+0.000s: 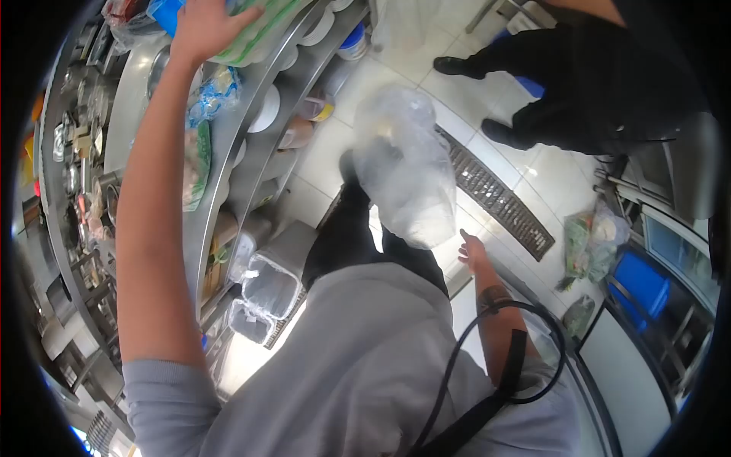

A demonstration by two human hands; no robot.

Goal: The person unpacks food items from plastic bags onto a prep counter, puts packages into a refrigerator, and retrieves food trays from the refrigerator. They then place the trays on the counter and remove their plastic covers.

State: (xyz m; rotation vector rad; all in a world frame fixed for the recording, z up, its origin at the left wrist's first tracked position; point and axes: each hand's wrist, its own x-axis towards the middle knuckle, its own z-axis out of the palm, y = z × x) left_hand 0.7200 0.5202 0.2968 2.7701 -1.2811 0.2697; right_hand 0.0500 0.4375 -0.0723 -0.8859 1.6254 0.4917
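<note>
My left hand (204,32) is over the steel table at the top left, its thumb stretched out and its other fingers cut off by the frame's upper edge. Beside it lie a green-edged clear plastic bag (263,34) and a blue plastic bag (164,14). Low on the right, my right hand (473,253) has its fingers apart and holds nothing. Close to that hand is a big, cloudy plastic bag (407,167), in front of my legs. Whether the big bag rests on the floor or is in the air, I cannot tell.
Plates and tubs fill the shelf under the steel table (228,164). Grey bins (272,286) with plastic liners stand by my legs. A drain grate (499,194) crosses the tiled floor. Another person in black trousers (579,84) stands at the upper right. Bagged greens (590,247) lie at right.
</note>
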